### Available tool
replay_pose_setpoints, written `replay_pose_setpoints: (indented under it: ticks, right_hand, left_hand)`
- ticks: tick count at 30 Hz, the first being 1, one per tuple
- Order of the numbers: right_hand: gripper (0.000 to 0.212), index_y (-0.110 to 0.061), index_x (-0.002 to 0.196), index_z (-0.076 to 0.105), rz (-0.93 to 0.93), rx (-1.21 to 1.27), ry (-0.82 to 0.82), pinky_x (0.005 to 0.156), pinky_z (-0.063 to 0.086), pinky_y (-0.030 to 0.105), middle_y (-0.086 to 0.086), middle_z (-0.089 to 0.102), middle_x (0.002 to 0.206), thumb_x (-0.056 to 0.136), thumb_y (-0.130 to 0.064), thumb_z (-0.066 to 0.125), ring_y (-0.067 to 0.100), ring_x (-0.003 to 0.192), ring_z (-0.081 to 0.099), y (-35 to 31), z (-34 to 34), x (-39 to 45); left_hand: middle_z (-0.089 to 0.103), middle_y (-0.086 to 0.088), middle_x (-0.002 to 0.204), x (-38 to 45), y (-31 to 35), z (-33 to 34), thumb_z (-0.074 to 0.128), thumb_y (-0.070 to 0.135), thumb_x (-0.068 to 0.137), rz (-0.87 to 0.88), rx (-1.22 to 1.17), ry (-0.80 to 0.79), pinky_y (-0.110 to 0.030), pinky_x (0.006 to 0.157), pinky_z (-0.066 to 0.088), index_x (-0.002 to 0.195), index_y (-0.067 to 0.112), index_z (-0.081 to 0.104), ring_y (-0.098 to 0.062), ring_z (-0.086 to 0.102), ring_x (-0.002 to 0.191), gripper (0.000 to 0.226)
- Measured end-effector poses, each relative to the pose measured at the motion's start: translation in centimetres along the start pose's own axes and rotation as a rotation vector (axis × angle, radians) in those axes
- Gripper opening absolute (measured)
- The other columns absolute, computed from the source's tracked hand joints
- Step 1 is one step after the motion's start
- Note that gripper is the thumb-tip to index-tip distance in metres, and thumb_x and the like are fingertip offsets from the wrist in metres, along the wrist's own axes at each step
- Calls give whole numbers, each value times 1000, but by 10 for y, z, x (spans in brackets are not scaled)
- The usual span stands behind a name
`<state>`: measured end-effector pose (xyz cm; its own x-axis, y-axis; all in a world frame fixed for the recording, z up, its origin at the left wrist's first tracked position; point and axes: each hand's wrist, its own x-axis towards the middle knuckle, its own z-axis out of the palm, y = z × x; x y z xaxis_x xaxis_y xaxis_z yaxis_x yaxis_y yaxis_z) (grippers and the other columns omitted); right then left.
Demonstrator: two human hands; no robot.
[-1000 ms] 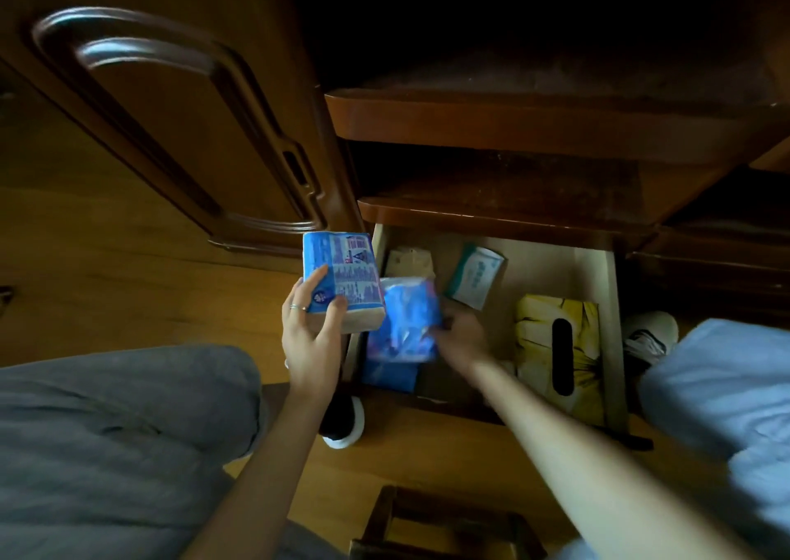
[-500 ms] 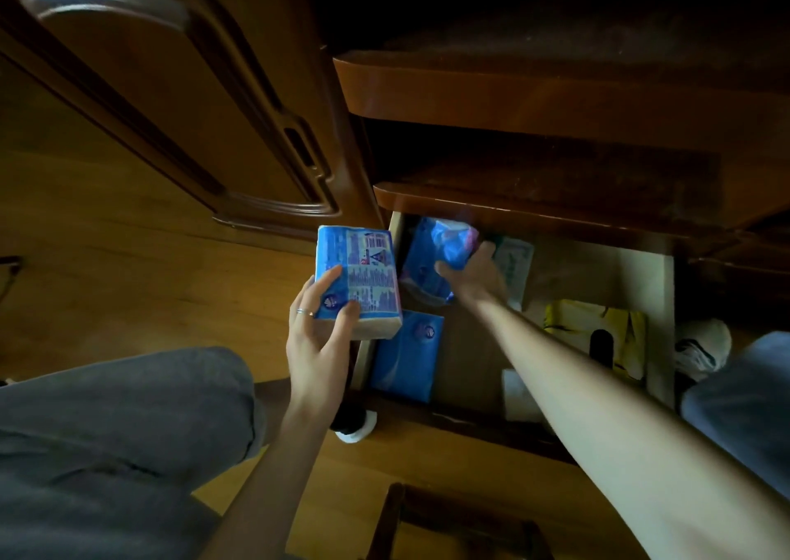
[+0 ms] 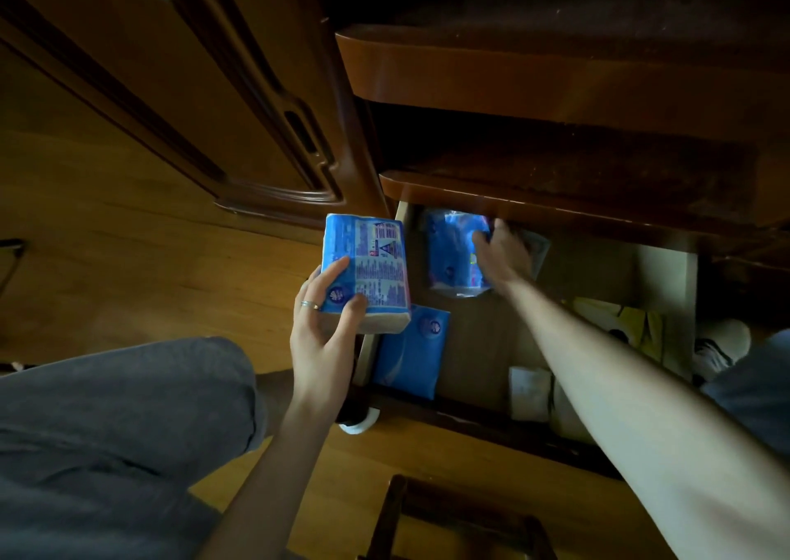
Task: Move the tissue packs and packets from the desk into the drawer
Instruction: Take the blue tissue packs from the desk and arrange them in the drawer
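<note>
My left hand (image 3: 325, 337) grips a blue tissue pack (image 3: 367, 269) with printed text, held above the left edge of the open drawer (image 3: 667, 269). My right hand (image 3: 504, 256) reaches deep into the drawer's far left corner and holds a blue plastic-wrapped tissue packet (image 3: 453, 256) partly under the shelf above. A flat blue tissue pack (image 3: 412, 352) lies in the drawer's near left corner. A yellow tissue box (image 3: 628, 328) lies at the drawer's right, partly hidden by my right forearm. A small white packet (image 3: 528, 393) sits near the drawer's front.
Dark wooden shelves (image 3: 555, 76) overhang the drawer. A wooden cabinet door (image 3: 171, 89) stands at the left. My grey-trousered knee (image 3: 119, 431) fills the lower left. A wooden stool frame (image 3: 461, 521) is at the bottom. A white shoe (image 3: 718, 345) lies at the right.
My right hand carried the wrapped blue packet from mid-drawer to the far left corner under the shelf. The left hand kept hold of its pack, nearly still.
</note>
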<state>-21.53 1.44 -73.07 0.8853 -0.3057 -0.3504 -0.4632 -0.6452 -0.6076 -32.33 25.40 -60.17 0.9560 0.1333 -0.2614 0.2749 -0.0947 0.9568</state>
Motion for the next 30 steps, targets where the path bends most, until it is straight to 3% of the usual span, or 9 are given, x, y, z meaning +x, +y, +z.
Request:
replay_pose_setpoints:
  ticks: [3, 6, 8, 12, 15, 18, 20, 25, 30]
  right_hand:
    - [23, -18, 112, 48, -33, -164, -46, 82, 47, 43, 5, 64, 86, 103, -39, 45, 24, 76, 63, 0, 5, -2]
    - [27, -14, 111, 50, -62, -253, -149, 92, 44, 46, 17, 71, 100, 103, -39, 46, 37, 96, 67, 11, 5, -11]
    - [33, -9, 123, 56, -35, -70, -217, 87, 47, 43, 18, 68, 111, 103, -34, 50, 36, 104, 65, 19, 3, -17]
    - [25, -15, 119, 64, 105, 356, 17, 70, 41, 27, 4, 65, 106, 101, -31, 56, 21, 96, 60, 28, -10, -27]
    - [26, -17, 107, 64, 320, 641, 108, 68, 46, 25, 8, 69, 108, 88, -33, 61, 27, 103, 63, 33, -19, -24]
    - [55, -4, 119, 65, 386, 324, 11, 80, 45, 35, 23, 66, 121, 91, -49, 54, 38, 110, 63, 42, -22, -20]
    - [54, -6, 127, 60, 426, 152, -21, 79, 45, 36, 19, 66, 125, 96, -50, 54, 37, 111, 64, 45, -17, -19]
    - [71, -11, 141, 46, 427, 122, 23, 77, 44, 36, 14, 61, 134, 87, -49, 72, 35, 117, 63, 29, 3, -23]
    - [56, -13, 135, 51, 364, 146, -56, 83, 52, 40, 12, 62, 132, 89, -37, 74, 32, 117, 63, 0, 21, -16]
  left_hand:
    - [45, -1, 144, 1, 0, -1, 69, 46, 82, -9, -8, 1, -43, 95, 56, 134, 37, 58, -28, 51, 132, 53]
    - [46, -2, 144, 1, -1, -3, 69, 38, 86, -20, -25, 14, -43, 95, 56, 134, 34, 58, -28, 52, 131, 50]
    - [47, -4, 142, 2, -2, -5, 67, 33, 87, -26, -40, 32, -41, 94, 57, 134, 33, 58, -27, 53, 129, 48]
    - [48, -3, 142, 2, -6, -8, 67, 23, 94, -43, -77, 54, -33, 87, 58, 134, 32, 58, -25, 55, 127, 42]
    - [48, -1, 140, 0, -7, -6, 63, 17, 96, -64, -83, 37, -30, 85, 57, 135, 33, 57, -24, 55, 126, 42]
    - [46, 1, 141, -1, -8, -3, 61, 20, 98, -71, -33, -6, -34, 90, 57, 137, 39, 53, -24, 53, 128, 44]
    - [43, 4, 143, 0, -10, -1, 61, 19, 99, -96, -24, -31, -35, 93, 57, 144, 44, 44, -20, 53, 128, 55]
    - [41, 14, 146, 2, -22, 1, 66, 0, 91, -239, -48, -117, -22, 80, 57, 158, 42, 10, -4, 62, 117, 97]
    - [50, 6, 139, 5, -26, 0, 68, -2, 88, -278, -69, -42, -21, 76, 58, 152, 33, 27, 3, 64, 109, 84]
